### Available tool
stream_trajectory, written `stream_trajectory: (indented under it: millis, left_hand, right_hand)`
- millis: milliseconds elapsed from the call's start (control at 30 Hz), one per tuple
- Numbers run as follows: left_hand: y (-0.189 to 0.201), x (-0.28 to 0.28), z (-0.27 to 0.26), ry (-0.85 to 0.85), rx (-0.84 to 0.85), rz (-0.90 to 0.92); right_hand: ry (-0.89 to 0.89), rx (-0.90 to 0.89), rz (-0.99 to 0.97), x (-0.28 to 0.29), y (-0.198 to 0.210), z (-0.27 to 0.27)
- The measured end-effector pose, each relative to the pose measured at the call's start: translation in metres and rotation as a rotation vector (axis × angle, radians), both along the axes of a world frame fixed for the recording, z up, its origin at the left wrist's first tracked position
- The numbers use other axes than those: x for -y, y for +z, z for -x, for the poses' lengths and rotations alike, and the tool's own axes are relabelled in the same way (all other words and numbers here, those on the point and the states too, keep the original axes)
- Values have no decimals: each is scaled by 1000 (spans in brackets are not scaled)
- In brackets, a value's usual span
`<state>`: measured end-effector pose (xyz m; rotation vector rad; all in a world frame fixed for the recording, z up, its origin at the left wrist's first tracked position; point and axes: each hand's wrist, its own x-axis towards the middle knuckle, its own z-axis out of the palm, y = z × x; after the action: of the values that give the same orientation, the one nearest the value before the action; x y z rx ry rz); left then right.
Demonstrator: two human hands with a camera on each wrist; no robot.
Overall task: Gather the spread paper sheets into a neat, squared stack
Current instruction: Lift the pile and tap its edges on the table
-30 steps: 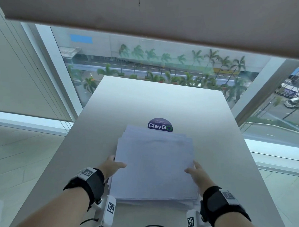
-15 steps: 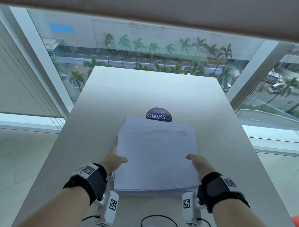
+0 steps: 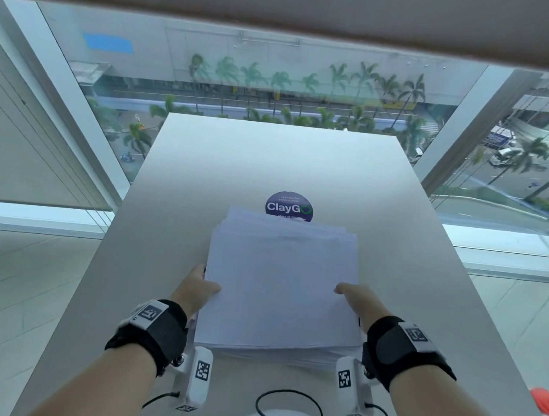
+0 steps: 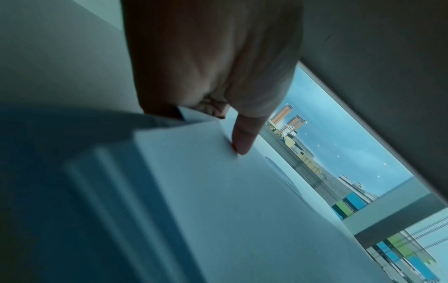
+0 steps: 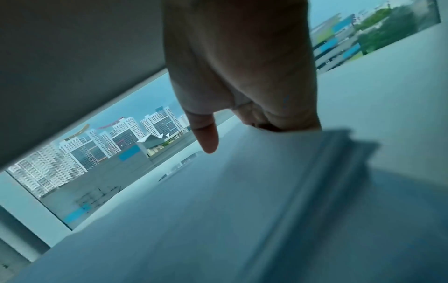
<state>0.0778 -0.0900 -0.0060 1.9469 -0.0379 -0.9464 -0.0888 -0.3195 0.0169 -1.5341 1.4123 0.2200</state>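
Note:
A stack of white paper sheets (image 3: 280, 286) sits in the middle of the pale table (image 3: 179, 203), its far edges still slightly fanned. My left hand (image 3: 200, 288) grips the stack's left side, thumb on top and fingers tucked under; the left wrist view shows the thumb pressing on the paper sheets (image 4: 218, 191). My right hand (image 3: 355, 298) grips the right side the same way, and the right wrist view shows its thumb above the top of the paper sheets (image 5: 218, 210) with the fingers under the edge. The near part of the stack looks raised off the table.
A round purple ClayGo sticker (image 3: 289, 207) lies just beyond the stack, partly covered by it. A black cable (image 3: 289, 406) loops at the near edge. Something red (image 3: 543, 405) shows at the lower right. Glass windows surround the table's far end.
Both hands have slid from the stack's sides to a firmer hold, fingers under the edges. The sheets sit more squared and the near part has come up slightly. The head view shifted.

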Motion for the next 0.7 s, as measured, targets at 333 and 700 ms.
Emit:
stream_trajectory:
  millis: [333,700]
  left_hand:
    - [11,5,3,-7,-30,28]
    - [8,2,4,-17,-20,-7]
  right_hand:
    - [-46,45,-35,8,10,-7]
    - [-5,0,51,5,16,-16]
